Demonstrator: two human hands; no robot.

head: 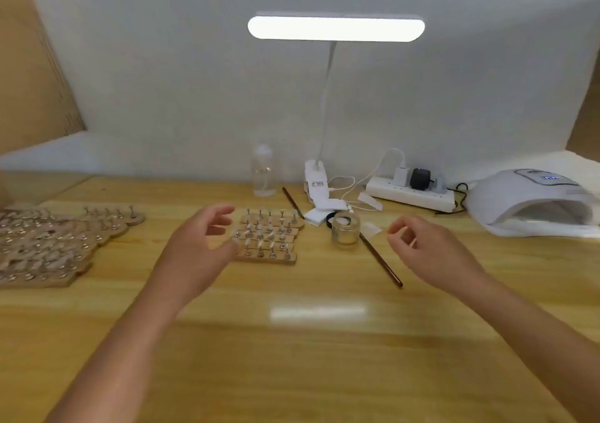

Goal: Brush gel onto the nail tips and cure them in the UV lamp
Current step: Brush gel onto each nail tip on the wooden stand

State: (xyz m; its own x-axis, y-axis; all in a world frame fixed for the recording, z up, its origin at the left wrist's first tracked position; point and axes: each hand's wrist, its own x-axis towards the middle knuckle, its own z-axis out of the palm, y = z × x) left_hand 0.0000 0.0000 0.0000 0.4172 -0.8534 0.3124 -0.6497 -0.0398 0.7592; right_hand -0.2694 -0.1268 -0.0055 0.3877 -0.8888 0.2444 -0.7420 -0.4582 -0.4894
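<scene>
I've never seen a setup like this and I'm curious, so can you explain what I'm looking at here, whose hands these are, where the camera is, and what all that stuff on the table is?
There is no machine here. One picture comes from a camera worn on a person's head, looking forward and down, so the two bare arms reaching in are that person's own.

The left hand hovers at the near-left edge of a small wooden rack of nail tips standing on little pegs. The right hand hangs loosely curled over the table. Neither holds anything.

On the wooden table you also see more racks of tips at far left, a small open glass jar, a thin brush lying beside it, a clear bottle, a lit desk lamp, a power strip, and the white dome-shaped UV lamp at right for curing.
</scene>
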